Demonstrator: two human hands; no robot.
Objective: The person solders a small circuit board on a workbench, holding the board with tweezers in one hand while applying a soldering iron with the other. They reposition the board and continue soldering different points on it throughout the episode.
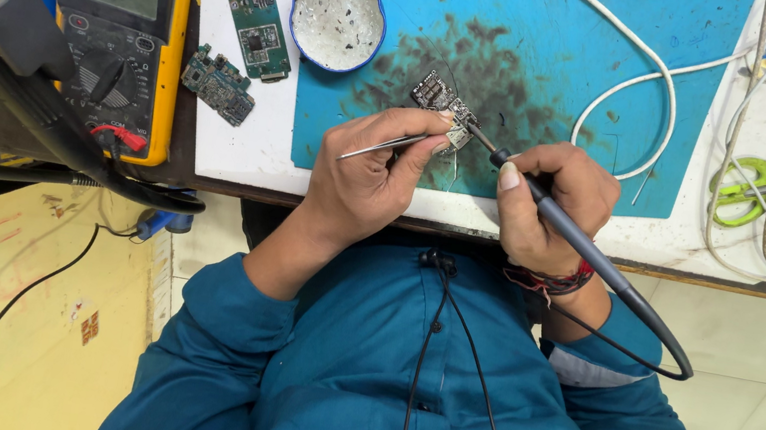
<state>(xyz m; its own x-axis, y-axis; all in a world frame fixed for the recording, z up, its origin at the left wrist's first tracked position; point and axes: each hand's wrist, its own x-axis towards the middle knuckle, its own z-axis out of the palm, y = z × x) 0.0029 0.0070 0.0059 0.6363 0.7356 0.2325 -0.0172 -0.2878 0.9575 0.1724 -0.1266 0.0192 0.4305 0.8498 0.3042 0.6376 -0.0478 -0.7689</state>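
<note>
Two hands are working over a small circuit board [442, 103] that is lying on the stained blue mat [569, 51] near the front edge of the bench [241, 148]. The left hand [370, 178] is pinching a pair of thin metal tweezers [381, 145], whose tips are reaching the board's near edge. The right hand [546, 204] is gripping a dark soldering iron [590, 251] like a pen, its tip touching the board just beside the tweezers. Behind the mat's left edge a round white dish with a blue rim [337, 16] is sitting, with green circuit boards [252, 19] and a yellow multimeter [120, 14] further left. White cables [647, 73] are looping across the mat on the right
</note>
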